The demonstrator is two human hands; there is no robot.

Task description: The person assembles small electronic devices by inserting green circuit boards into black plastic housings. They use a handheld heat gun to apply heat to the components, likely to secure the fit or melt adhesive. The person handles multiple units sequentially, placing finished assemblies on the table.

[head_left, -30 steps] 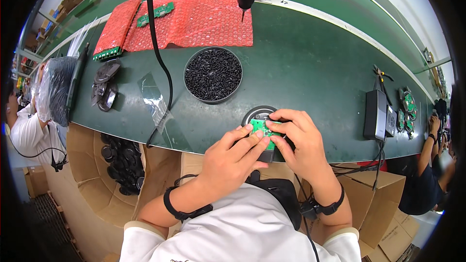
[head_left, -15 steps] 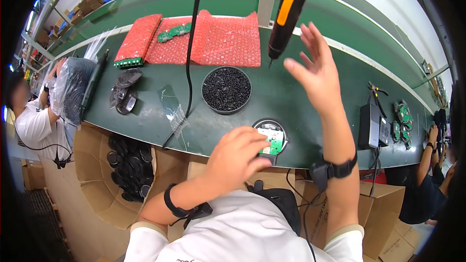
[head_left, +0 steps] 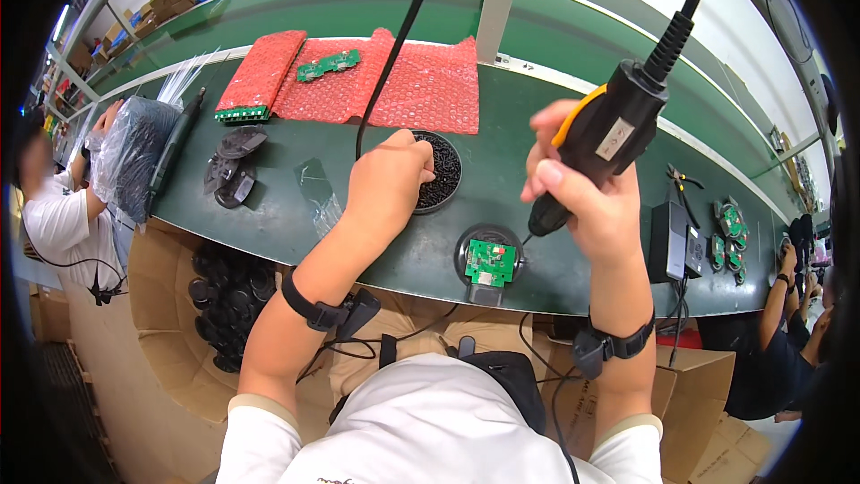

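My right hand (head_left: 587, 188) grips a black and orange electric screwdriver (head_left: 602, 139) that hangs on a coiled cable; its tip points down just right of the round black part. That round black part (head_left: 466, 246) lies near the bench's front edge with a small green circuit board (head_left: 490, 262) set in it. My left hand (head_left: 387, 181) reaches over the round black dish of small black screws (head_left: 441, 181), fingers bent down into its left side. Whether it has picked up a screw is hidden.
Red bubble-wrap sheets (head_left: 403, 81) with green boards lie at the back of the green bench (head_left: 296, 215). Black round parts (head_left: 231, 170) sit at the left, more fill a cardboard box (head_left: 219, 305) below. A black box (head_left: 669, 240) and green boards (head_left: 727, 237) stand right. Other people work at both sides.
My right hand rose from the board, caught the hanging screwdriver and pulled it down. My left hand left the board and moved up to the screw dish.
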